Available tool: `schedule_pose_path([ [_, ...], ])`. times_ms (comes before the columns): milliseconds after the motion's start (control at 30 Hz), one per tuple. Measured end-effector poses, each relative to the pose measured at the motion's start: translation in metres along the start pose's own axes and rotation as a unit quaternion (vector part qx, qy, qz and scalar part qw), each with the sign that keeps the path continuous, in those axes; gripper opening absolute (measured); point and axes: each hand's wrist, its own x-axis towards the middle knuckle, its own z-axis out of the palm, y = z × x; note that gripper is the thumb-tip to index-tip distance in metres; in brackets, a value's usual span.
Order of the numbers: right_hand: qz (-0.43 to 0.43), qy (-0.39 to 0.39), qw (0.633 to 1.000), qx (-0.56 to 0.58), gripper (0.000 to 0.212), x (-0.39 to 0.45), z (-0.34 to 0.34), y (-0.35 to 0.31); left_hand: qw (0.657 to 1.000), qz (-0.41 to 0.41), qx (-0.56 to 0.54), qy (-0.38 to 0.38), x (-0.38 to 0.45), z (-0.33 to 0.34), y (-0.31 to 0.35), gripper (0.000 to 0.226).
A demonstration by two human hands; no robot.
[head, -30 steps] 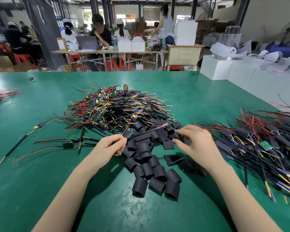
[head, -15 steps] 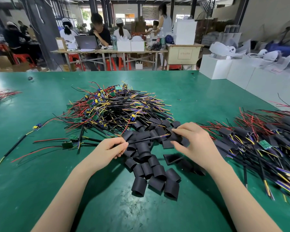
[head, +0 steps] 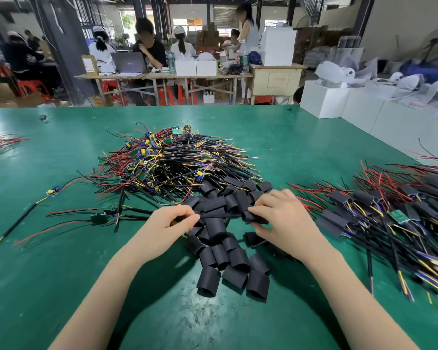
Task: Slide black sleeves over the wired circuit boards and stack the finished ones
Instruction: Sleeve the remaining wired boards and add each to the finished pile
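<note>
The green table [head: 61,286] carries three heaps, set so work seems to run left to right: bare boards [head: 172,162] at twelve o'clock within reach, loose sleeves [head: 228,253] dead centre under the hands, finished ones [head: 390,213] stacked at three o'clock. A few stray boards [head: 99,218] lie at nine. The left hand [head: 171,223] pinches a black cable [head: 220,216] and holds it taut and level, likely so the sleeve rides straight along it. The right hand [head: 281,218] has its fingers curled round one sleeve [head: 253,217] on that cable; whether the board is inside yet I cannot tell, since the fingers hide it.
</note>
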Motion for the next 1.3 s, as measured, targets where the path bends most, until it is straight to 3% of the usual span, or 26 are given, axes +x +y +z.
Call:
schedule_pose_path([
  [200,0.007,0.038,0.998,0.051,0.021,0.002,0.000,-0.007,1.000,-0.004,-0.019,-0.012,0.000,0.005,0.003,0.031],
  [333,-0.010,0.049,0.994,0.095,0.023,0.006,0.005,-0.024,0.997,-0.014,-0.078,-0.009,0.001,0.025,0.008,0.009],
  [467,0.025,0.066,0.992,0.105,0.025,0.005,0.004,-0.021,0.976,-0.045,-0.214,0.004,0.001,0.021,0.010,0.044],
  [600,0.071,0.096,0.985,0.126,0.025,0.000,0.002,-0.013,0.978,-0.070,-0.189,0.062,0.001,0.018,0.010,0.032],
  [733,0.064,0.095,0.988,0.104,0.026,0.001,0.004,-0.016,0.967,-0.098,-0.208,0.108,0.003,0.025,0.008,0.014],
  [867,0.045,0.084,0.992,0.077,0.029,0.002,0.005,-0.019,0.971,-0.082,-0.205,0.094,0.004,0.023,0.009,0.013],
  [1300,0.037,0.023,0.985,0.164,0.036,0.002,0.005,-0.026,0.980,-0.023,-0.192,0.039,0.002,0.022,0.012,0.013],
])
